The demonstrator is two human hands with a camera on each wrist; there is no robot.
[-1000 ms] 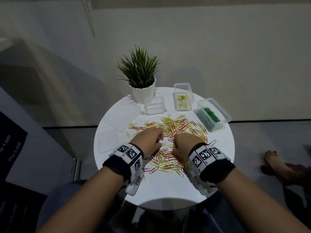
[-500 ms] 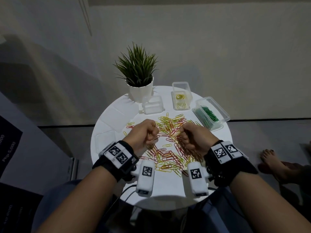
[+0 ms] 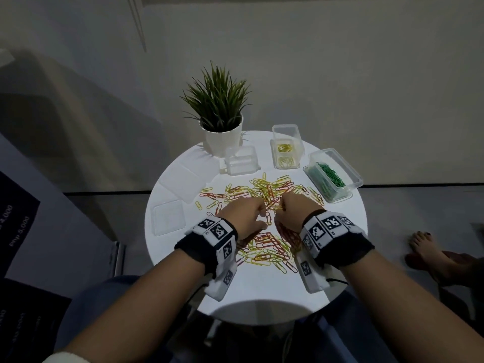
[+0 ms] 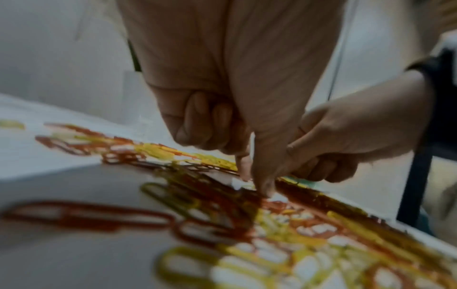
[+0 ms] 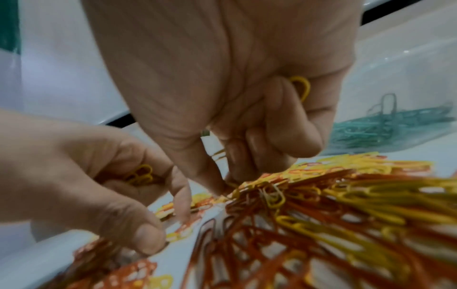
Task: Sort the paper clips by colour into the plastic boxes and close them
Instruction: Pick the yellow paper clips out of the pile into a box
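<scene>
Yellow paper clips (image 3: 272, 191) are what both hands seem to be gathering out of the mixed red-and-yellow heap in the middle of the round white table (image 3: 348, 231). The left hand (image 3: 246, 218) has its fingers curled over a small bunch of yellow clips in the palm, index finger and thumb reaching down into the heap; the right hand (image 3: 292, 212) is curled the same way, with a yellow loop showing between its folded fingers, and its thumb and forefinger nip at the pile. The two hands work close together, nearly touching. To do this step well, I would lift one clip at a time by its end, since the wires overlap and a red clip (image 3: 264, 238) can easily ride along hooked to a yellow one. Each bunch should be checked for strays before it goes into the box with yellow clips (image 3: 285, 155) at the far side, just left of the box of green clips (image 3: 331, 176). A clear box (image 3: 241, 162) by the potted plant (image 3: 217, 111) looks empty, presumably for the reds. Flat lids (image 3: 167, 221) lie to the left, so no box is closed yet.
</scene>
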